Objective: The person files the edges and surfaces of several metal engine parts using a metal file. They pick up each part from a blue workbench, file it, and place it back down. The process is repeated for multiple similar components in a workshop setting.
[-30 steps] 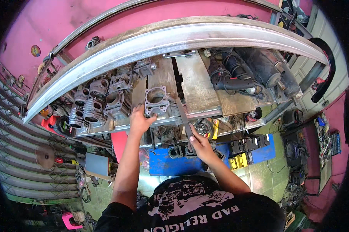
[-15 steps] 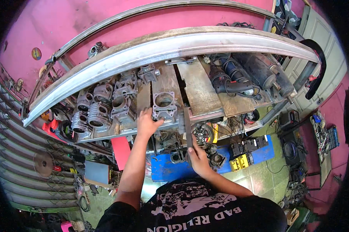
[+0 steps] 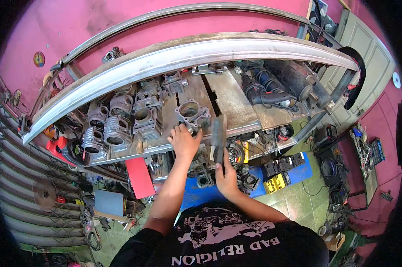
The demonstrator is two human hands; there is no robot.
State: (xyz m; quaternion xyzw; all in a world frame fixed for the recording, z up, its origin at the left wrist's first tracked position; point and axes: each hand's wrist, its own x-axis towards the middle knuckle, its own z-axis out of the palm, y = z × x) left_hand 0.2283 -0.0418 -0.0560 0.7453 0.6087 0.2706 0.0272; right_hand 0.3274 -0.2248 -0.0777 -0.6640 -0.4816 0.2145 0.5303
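A grey metal engine cylinder [image 3: 190,112] with a round bore sits near the front edge of a metal workbench [image 3: 236,100]. My left hand [image 3: 183,141] rests against its near side, fingers on its base. My right hand [image 3: 226,177] is below the bench edge, gripping the handle of a flat dark tool, a file or brush [image 3: 218,132], which points up toward the cylinder's right side.
Several more finned engine cylinders [image 3: 116,131] crowd the bench's left half. Dark power tools and motors [image 3: 276,86] lie at the right. A curved metal rail [image 3: 187,53] runs above. Below the bench are a red panel [image 3: 139,177], a blue mat [image 3: 201,193], a yellow case [image 3: 276,182] and scattered parts.
My right hand has lifted a flat tool from under the bench up toward the cylinder. My left hand stays on the cylinder's near side.
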